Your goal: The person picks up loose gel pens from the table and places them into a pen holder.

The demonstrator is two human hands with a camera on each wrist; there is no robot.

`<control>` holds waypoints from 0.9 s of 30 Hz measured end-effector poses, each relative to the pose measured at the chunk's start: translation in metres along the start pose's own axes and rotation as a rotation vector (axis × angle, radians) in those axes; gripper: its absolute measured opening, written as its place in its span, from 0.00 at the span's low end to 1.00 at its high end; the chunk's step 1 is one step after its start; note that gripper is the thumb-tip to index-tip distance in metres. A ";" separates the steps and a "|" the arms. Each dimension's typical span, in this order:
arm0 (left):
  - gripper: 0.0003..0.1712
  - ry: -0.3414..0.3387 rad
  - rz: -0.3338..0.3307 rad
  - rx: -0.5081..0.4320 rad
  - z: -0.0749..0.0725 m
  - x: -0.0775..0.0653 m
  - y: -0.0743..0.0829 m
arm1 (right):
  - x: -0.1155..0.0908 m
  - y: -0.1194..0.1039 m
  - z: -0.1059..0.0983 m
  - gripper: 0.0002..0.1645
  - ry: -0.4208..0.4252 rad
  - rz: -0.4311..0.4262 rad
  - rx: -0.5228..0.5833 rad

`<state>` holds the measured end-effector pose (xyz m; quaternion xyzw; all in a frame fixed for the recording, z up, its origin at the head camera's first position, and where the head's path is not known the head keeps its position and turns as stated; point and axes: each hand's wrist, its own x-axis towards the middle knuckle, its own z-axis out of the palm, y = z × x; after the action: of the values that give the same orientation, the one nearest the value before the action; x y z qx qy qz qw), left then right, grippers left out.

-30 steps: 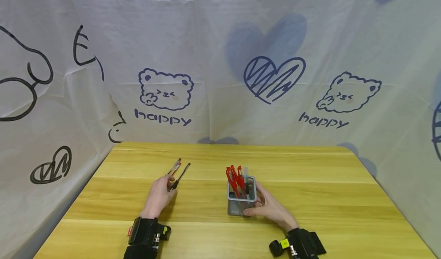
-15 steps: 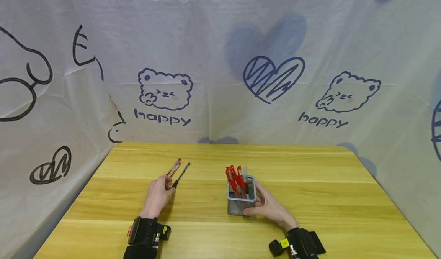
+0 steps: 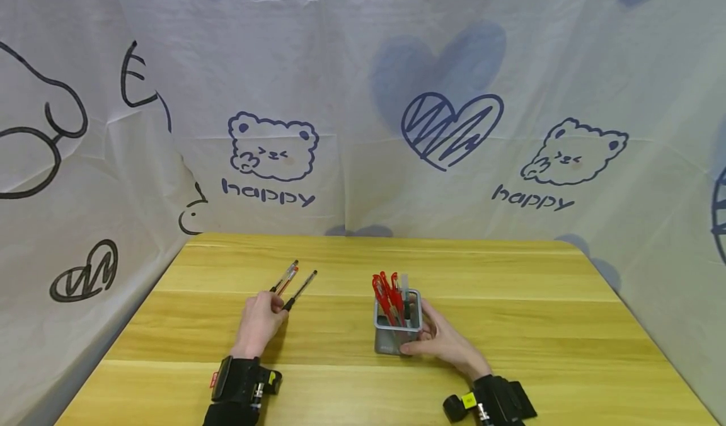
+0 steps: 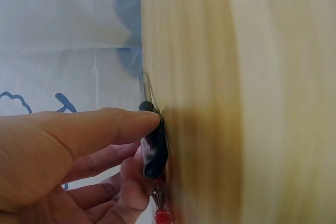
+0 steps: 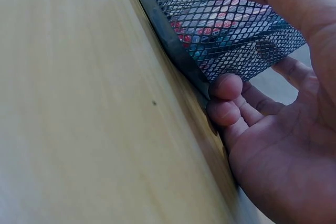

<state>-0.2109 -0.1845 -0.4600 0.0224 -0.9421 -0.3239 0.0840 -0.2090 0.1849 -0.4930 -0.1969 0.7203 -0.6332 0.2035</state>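
On the left of the table, my left hand [image 3: 261, 322] pinches a clear pen with a black grip [image 3: 300, 289] between thumb and fingers, low over the wood. In the left wrist view the thumb presses against that black grip [image 4: 155, 153]. Two more pens lie just past the fingertips, one a red pen [image 3: 288, 281] and one a dark-tipped pen [image 3: 282, 277]. My right hand [image 3: 445, 345] holds a mesh pen holder [image 3: 391, 341] from its right side; the mesh [image 5: 220, 30] shows close up in the right wrist view. Several red pens [image 3: 387, 297] stand in the holder beside a clear-capped pen [image 3: 405, 287].
The wooden table [image 3: 527, 306] extends on both sides of the hands. Behind it hangs a pale cloth [image 3: 363, 161] with drawn bears and hearts, and more cloth hangs along the left and right sides.
The black-grip pen's far end has swung slightly right, away from the two other pens. My left hand has drawn back a little. The right hand and the pen holder stay in place.
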 end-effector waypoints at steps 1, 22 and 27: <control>0.09 -0.001 -0.001 -0.006 0.000 0.000 0.000 | 0.000 0.000 0.000 0.62 0.000 0.000 0.000; 0.15 0.054 -0.121 -0.343 -0.014 0.007 -0.003 | -0.001 0.000 0.000 0.62 -0.008 0.002 0.014; 0.17 0.104 -0.139 -0.467 -0.016 0.010 -0.002 | -0.001 -0.001 0.001 0.62 -0.004 0.009 0.021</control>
<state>-0.2184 -0.1963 -0.4473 0.0838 -0.8324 -0.5361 0.1129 -0.2074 0.1849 -0.4924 -0.1927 0.7140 -0.6395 0.2101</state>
